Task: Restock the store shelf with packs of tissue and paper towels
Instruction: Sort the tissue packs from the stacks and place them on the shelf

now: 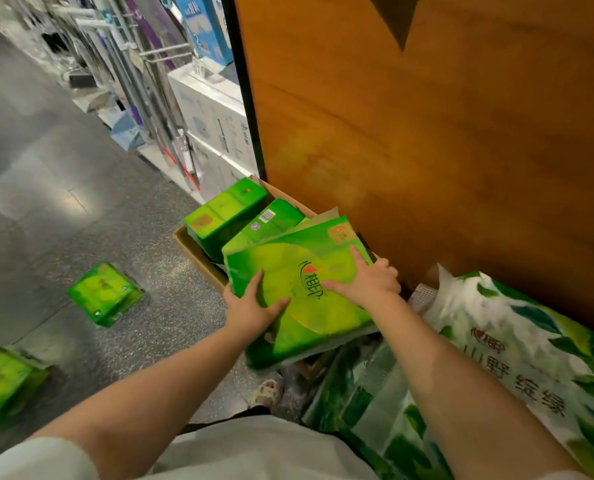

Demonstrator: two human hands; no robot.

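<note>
Tissue pack, green, tilted over cardboard box | left hand grips its near-left edge | right hand lies on top, fingers mostly spread flat | more green packs inside box | two loose packs on floor left of box | leaf-print bag right of box

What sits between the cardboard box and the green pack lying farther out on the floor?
Nothing: in the head view, only bare grey floor separates the cardboard box from the green pack.
</note>
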